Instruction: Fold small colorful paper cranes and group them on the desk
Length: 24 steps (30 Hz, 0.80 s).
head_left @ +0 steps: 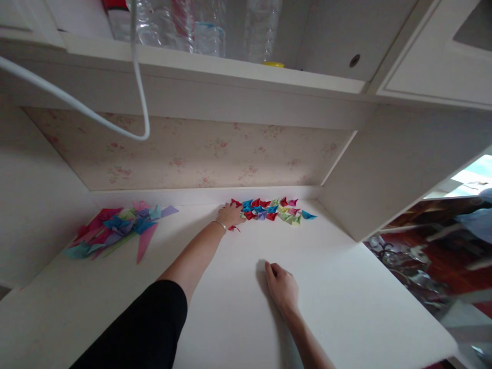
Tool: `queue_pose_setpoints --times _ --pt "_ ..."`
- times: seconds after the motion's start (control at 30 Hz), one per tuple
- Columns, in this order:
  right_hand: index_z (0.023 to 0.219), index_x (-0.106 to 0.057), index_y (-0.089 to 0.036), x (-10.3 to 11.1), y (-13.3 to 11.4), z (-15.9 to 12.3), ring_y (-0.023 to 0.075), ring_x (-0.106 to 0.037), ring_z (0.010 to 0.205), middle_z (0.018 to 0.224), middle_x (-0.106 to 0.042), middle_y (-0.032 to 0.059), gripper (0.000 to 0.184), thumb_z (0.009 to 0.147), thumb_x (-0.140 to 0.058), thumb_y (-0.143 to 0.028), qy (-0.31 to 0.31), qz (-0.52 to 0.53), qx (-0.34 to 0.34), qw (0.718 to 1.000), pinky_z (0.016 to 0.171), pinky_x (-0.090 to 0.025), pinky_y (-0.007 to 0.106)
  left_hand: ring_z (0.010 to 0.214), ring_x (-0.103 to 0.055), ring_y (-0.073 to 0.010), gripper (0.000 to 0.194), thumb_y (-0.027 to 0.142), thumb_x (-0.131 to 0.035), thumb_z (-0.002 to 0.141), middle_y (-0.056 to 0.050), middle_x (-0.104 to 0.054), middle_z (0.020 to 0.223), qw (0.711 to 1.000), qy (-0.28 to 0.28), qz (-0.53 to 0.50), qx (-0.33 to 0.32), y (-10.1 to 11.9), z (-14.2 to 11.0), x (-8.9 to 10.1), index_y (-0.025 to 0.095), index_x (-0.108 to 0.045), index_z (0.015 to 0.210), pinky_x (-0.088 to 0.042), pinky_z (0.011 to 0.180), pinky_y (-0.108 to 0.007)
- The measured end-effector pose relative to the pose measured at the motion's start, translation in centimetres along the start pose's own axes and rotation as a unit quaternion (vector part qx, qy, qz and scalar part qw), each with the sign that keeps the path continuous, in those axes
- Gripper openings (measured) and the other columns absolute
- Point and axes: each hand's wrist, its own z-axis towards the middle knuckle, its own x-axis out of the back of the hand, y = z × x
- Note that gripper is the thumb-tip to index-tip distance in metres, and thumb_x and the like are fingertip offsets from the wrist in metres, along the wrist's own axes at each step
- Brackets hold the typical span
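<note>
Presently, the left end of the rows of small origami pieces (261, 209) is being touched by the left hand (231, 214) at the back of the white desk (215, 318); whether anything is being pinched by its fingers cannot be told. Nearer the front, the right hand (282, 287) is being held loosely curled, nothing visibly gripped. Because the pieces are lying close together, neighbours could be knocked askew by a knuckle, and the red paper piece (234, 228) beside the wrist risks being dragged by the bracelet (222, 225).

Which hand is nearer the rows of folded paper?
Left. The left hand is at the left end of the paper rows; the right hand is apart from them, nearer the camera.
</note>
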Motion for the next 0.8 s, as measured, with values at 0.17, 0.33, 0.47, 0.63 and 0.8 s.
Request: queue_pose_setpoints --times 0.17,0.33,0.47,0.63,0.8 --pt "0.080 -0.069 -0.026 -0.2 0.1 0.1 0.0167 -0.062 0.070 0.077 -0.071 0.0040 0.051 0.095 -0.029 -0.053 0.005 -0.011 0.004 1.000 0.056 -0.030 0.026 0.121 -0.045 -0.0340 0.060 0.053 -0.053 0.081 -0.013 -0.044 0.137 1.000 0.002 0.020 -0.012 -0.1 -1.0 0.2 0.029 -0.044 0.135 -0.042 0.094 -0.047" --pt "0.081 -0.069 -0.026 -0.3 0.3 0.2 0.0174 -0.062 0.069 0.077 -0.071 0.0041 0.051 0.094 -0.028 -0.054 0.006 -0.018 0.010 1.000 0.056 -0.029 0.026 0.115 -0.050 -0.0313 0.050 0.050 -0.055 0.079 -0.012 -0.051 0.127 0.999 0.000 0.046 -0.022 -1.0 -3.0 0.7 0.024 -0.056 0.123 -0.045 0.089 -0.041" --pt "0.082 -0.069 -0.027 -0.2 0.3 0.0 0.0182 -0.062 0.070 0.078 -0.071 0.0047 0.053 0.093 -0.027 -0.056 -0.004 -0.022 0.012 1.000 0.056 -0.029 0.027 0.109 -0.054 -0.0295 0.045 0.048 -0.058 0.076 -0.012 -0.055 0.119 0.998 -0.006 0.061 -0.022 -2.7 -5.2 1.3 0.023 -0.061 0.113 -0.047 0.084 -0.039" --pt "0.087 -0.070 -0.027 -0.2 0.3 -0.1 0.0189 -0.061 0.072 0.079 -0.071 0.0050 0.054 0.092 -0.026 -0.058 -0.016 -0.025 0.009 1.000 0.056 -0.030 0.026 0.104 -0.057 -0.0274 0.042 0.049 -0.056 0.078 -0.011 -0.056 0.114 0.997 -0.002 0.075 -0.016 -6.1 -8.7 2.4 0.023 -0.062 0.109 -0.047 0.084 -0.038" --pt "0.091 -0.071 -0.028 -0.1 0.2 -0.1 0.0202 -0.062 0.076 0.082 -0.071 0.0056 0.055 0.091 -0.026 -0.060 -0.032 -0.028 0.012 0.999 0.057 -0.031 0.027 0.101 -0.057 -0.0256 0.039 0.048 -0.058 0.078 -0.009 -0.057 0.113 0.996 0.016 0.089 -0.001 -10.7 -12.3 4.1 0.023 -0.062 0.108 -0.046 0.085 -0.036"
